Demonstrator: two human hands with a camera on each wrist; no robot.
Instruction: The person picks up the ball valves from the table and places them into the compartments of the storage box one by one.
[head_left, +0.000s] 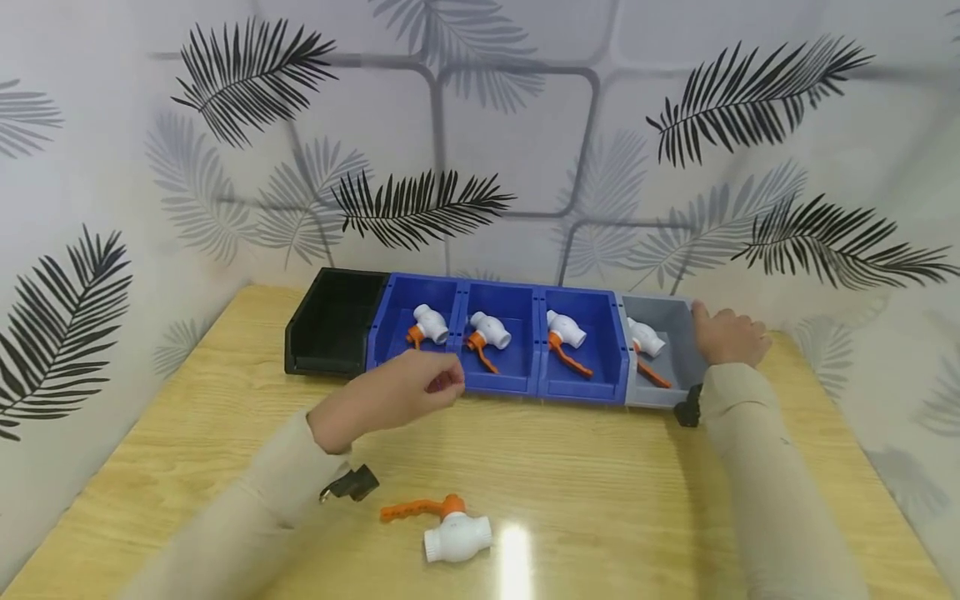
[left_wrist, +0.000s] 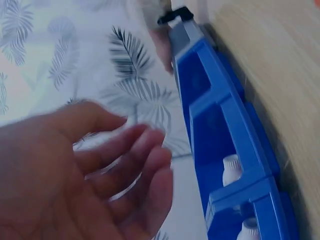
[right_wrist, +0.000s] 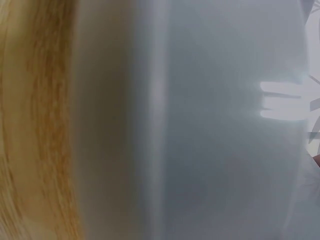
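My left hand [head_left: 401,392] hovers just in front of the blue bins, its fingers loosely curled with nothing in them; the left wrist view shows this hand [left_wrist: 95,170] from close by. At the far right my right hand [head_left: 731,336] touches the outer side of the grey bin [head_left: 682,350]. Its fingertips are mostly hidden, so their hold is unclear. A white ball valve [head_left: 647,340] with an orange lever lies inside that bin. Another ball valve [head_left: 457,537] lies on the table near the front. In the right wrist view the grey bin's wall [right_wrist: 225,150] fills most of the picture.
Three blue bins [head_left: 502,382] stand joined in a row, each with a ball valve, such as the valve [head_left: 566,329] in the right one. A black bin [head_left: 330,364] ends the row at the left. Behind stands a leaf-patterned wall [head_left: 517,142]; the table [head_left: 570,467] is wooden.
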